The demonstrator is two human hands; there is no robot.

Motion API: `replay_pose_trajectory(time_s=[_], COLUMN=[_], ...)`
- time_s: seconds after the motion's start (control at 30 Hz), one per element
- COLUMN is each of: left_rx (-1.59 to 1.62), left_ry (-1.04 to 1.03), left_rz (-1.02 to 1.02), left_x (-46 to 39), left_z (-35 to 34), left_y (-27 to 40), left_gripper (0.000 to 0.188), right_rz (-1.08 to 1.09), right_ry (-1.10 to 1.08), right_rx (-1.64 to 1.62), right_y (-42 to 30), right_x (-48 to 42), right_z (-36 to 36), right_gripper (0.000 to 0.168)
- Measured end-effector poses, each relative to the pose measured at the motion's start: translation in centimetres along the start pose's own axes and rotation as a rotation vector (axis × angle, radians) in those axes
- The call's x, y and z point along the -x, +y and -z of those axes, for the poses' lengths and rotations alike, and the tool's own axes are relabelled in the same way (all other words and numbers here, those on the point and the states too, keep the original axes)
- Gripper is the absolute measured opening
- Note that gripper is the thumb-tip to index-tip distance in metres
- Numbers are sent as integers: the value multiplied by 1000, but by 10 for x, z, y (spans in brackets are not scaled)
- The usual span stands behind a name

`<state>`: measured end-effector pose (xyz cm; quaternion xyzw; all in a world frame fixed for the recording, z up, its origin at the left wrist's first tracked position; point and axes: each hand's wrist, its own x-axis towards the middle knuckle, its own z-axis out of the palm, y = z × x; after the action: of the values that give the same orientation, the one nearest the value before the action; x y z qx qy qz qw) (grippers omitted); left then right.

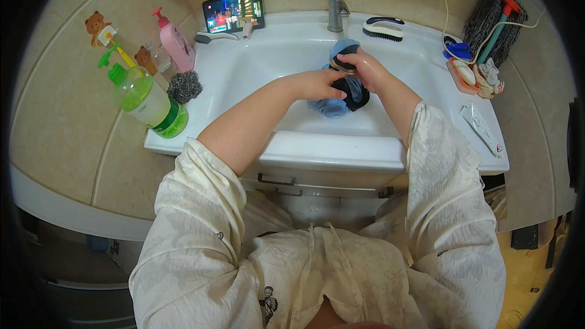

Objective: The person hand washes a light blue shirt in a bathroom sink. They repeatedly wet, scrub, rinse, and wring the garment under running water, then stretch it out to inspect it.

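Observation:
Blue and black wet cloth (333, 107), bunched up, lies in the white ceramic washbasin (256, 61) under the metal faucet (335, 7), from which a thin stream seems to run. My right hand (365, 67) grips a dark, pale-edged part of the cloth at its upper end, thumb on top. Just left of it, my left hand (322, 84) reaches in over the basin with its fingers on the dark part of the bundle. What kind of cloth article this is, I cannot tell. The fingertips are partly hidden by the folds.
A scrub brush (384, 29) rests right of the faucet. On the left rim stand a phone or tablet (234, 11), a pink pump bottle (176, 45), steel wool (184, 87) and a green soap bottle (153, 103). Bar soap (464, 72) and a tube (482, 129) lie right.

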<state>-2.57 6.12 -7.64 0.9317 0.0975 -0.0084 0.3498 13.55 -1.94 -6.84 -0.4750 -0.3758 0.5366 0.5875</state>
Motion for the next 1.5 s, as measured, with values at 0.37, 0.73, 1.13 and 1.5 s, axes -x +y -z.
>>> replay_pose_trajectory(time_s=[0.37,0.73,1.13,1.5], left_rx=[30,35,49,20], left_ry=[72,89,114,134], left_rz=[61,119,137,146], left_x=[-7,-7,-3,2], left_z=[-3,-1,0,3], left_y=[-16,-22,-12,0], left_gripper=[57,57,58,60], right_rz=[89,174,151,180], right_ry=[-22,85,113,138], right_rx=[349,873,995,1030], right_y=[1,9,6,7], right_x=[1,-12,-9,-10], right_z=[-2,7,3,5], right_gripper=[53,72,76,75])
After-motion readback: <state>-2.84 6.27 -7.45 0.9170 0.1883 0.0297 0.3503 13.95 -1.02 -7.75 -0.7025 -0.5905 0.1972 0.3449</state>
